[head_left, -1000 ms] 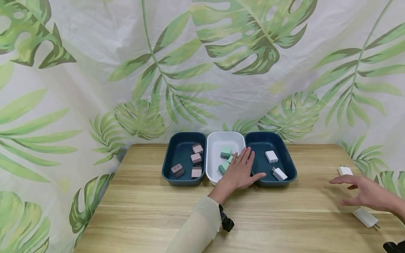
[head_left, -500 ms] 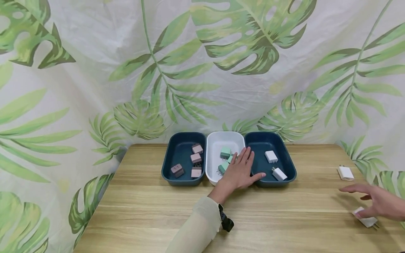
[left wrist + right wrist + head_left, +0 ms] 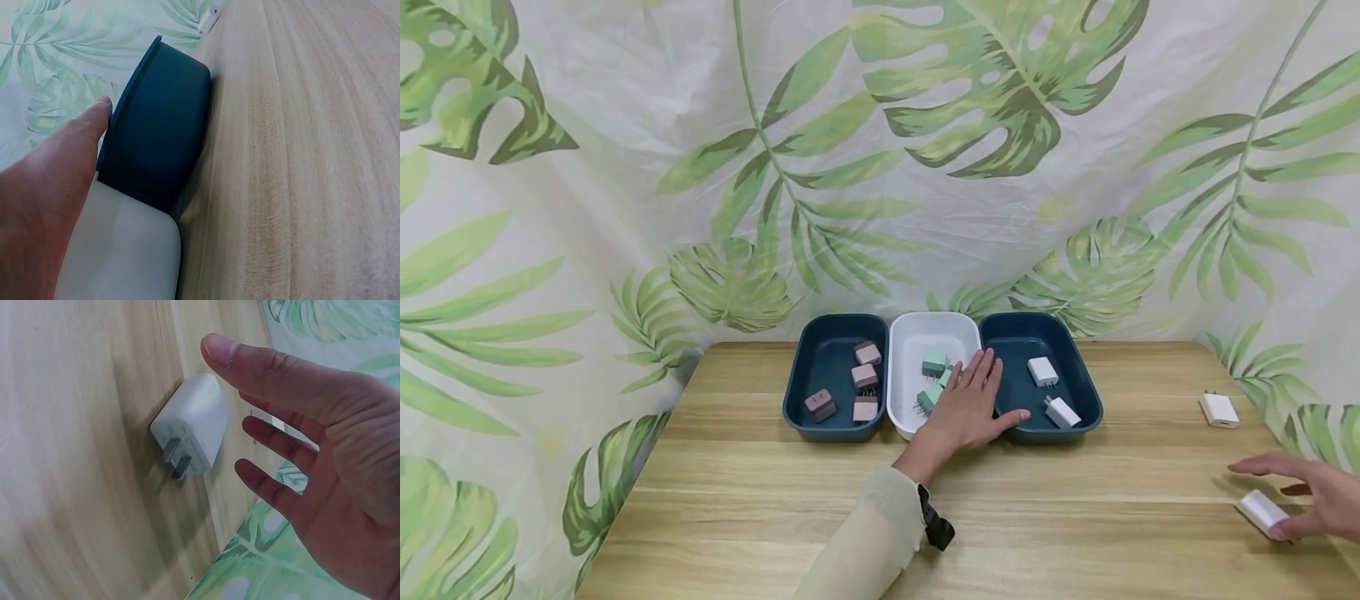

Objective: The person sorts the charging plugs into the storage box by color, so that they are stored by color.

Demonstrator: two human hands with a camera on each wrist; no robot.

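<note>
My left hand (image 3: 966,410) lies with straight fingers across the touching rims of the white tray (image 3: 897,333) and the right dark blue tray (image 3: 1093,421). In the left wrist view its thumb (image 3: 94,119) rests at the blue rim. At the table's right side, my right hand (image 3: 1318,500) hovers by a white charger plug (image 3: 1261,510), thumb and fingers spread apart. The right wrist view shows that plug (image 3: 194,419) on the wood, its two prongs towards the camera, with a gap before the fingers. Farther back lies a second white charger plug (image 3: 1220,411).
Two white plugs (image 3: 1042,372) lie in the right blue tray. Green plugs (image 3: 935,362) are in the white tray, partly under my left hand. Several pinkish-brown plugs (image 3: 865,376) sit in the left blue tray (image 3: 797,367). A leaf-patterned cloth (image 3: 625,167) hangs behind the table.
My right hand has moved right and towards the table's front, from beside the far white plug to the nearer one. The far plug is now uncovered. My left hand has stayed still.
</note>
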